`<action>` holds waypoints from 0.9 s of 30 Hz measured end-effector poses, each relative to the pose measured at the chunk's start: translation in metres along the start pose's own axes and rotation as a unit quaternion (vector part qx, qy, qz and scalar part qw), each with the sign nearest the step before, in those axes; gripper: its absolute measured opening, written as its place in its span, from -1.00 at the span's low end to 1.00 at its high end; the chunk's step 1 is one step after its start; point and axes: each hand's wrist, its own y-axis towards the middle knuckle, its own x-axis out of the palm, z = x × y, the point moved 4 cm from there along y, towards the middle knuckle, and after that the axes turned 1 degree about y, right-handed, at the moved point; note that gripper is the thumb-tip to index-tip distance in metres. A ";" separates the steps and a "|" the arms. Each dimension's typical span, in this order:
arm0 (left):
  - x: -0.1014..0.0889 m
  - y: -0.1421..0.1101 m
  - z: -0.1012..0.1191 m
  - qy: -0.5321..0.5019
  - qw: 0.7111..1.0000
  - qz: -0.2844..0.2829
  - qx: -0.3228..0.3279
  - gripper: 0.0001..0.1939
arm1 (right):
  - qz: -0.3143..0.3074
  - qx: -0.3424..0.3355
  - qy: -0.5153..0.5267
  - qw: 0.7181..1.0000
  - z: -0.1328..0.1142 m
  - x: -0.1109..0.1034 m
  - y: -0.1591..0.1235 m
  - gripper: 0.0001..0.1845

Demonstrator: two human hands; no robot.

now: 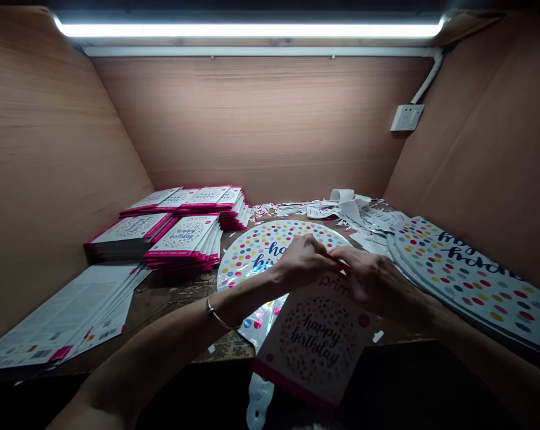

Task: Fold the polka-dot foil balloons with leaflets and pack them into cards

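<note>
- The bare left hand [303, 261] and the bare right hand [368, 285] come together just above the round silver foil balloon with bright dots [261, 251]; their fingers nearly touch.
- A thin red strip [337, 263] sits between the 2 hands; its long side runs from the top left to the bottom right; its top end is nearer the left hand, and its low end is nearer the right hand.
- The fingers are close on the strip and hide most of it; I cannot tell if 1 hand or both hands pinch it.
- A flat white card with pink dots and a pink edge [317, 340] lies just below the balloon, under the right hand.
- A tall pile of round dotted foil balloons [467, 280] lies to the right of the balloon.
- Flat packs with pink edges [184, 239] stand in piles to the left of the balloon.
- Torn white paper bits [341, 209] lie behind the balloon.
- A thin silver bangle [216, 313] sits on the left wrist.
</note>
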 end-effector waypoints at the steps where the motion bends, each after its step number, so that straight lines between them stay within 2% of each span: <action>1: 0.000 0.000 -0.003 -0.001 1.000 -0.005 -0.007 -0.72 | -0.032 0.027 0.063 0.997 0.004 0.003 0.003 -0.68; 3: 0.001 -0.002 -0.009 -0.006 1.000 -0.016 -0.023 -0.72 | -0.104 0.093 0.218 0.966 0.013 0.010 0.004 -0.76; 4: 0.000 -0.003 -0.012 -0.010 0.999 -0.023 -0.031 -0.73 | -0.139 0.124 0.301 0.935 0.018 0.014 0.003 -0.78; 6: 0.001 -0.005 -0.020 -0.029 0.998 -0.042 -0.043 -0.75 | -0.196 0.172 0.448 0.855 0.026 0.023 -0.001 -0.76; 9: 0.001 -0.009 -0.029 -0.062 0.995 -0.063 -0.050 -0.73 | -0.222 0.211 0.591 0.747 0.035 0.033 -0.008 -0.67; 11: 0.000 -0.010 -0.032 -0.069 0.994 -0.066 -0.051 -0.70 | -0.221 0.230 0.634 0.705 0.036 0.036 -0.012 -0.64; 13: 0.000 -0.011 -0.033 -0.066 0.994 -0.066 -0.054 -0.71 | -0.223 0.237 0.641 0.695 0.033 0.037 -0.014 -0.61; 15: 0.000 -0.012 -0.033 -0.063 0.994 -0.067 -0.061 -0.73 | -0.221 0.243 0.633 0.701 0.029 0.038 -0.015 -0.62; 21: 0.004 -0.012 -0.044 -0.082 0.990 -0.080 -0.085 -0.71 | -0.155 0.282 0.629 0.707 0.033 0.050 -0.024 -0.73; 24: 0.007 -0.011 -0.052 -0.134 0.980 -0.099 -0.109 -0.66 | -0.127 0.272 0.622 0.723 0.032 0.050 -0.029 -0.76; 27: 0.011 -0.013 -0.056 -0.183 0.966 -0.129 -0.131 -0.63 | -0.112 0.248 0.589 0.761 0.026 0.045 -0.029 -0.79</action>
